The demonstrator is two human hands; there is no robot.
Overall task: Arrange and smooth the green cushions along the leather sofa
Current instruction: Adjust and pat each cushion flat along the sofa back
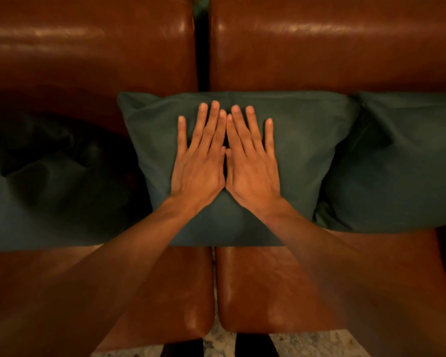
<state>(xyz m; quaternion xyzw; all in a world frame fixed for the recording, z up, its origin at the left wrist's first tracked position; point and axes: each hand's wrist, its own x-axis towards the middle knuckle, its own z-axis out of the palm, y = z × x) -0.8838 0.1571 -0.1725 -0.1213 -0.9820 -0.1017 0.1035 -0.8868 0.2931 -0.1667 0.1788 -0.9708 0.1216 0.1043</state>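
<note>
The leather sofa (88,47) is lined with three green cushions; the middle cushion (307,150) straddles the seat gap, touching the right cushion (397,163), while the left cushion (49,176) is seen rumpled. Smoothing is judged under way: the left hand (197,161) and right hand (252,161) are pressed flat, fingers spread. An outward sweep seems called for next. No containers are seen.

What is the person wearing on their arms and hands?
Nothing shows on them. The left hand and right hand are bare, with no gloves, rings or bracelets. Both forearms are bare too, with no sleeves or watch in view. The fingers are long and slim, with short, unpainted nails.
</note>
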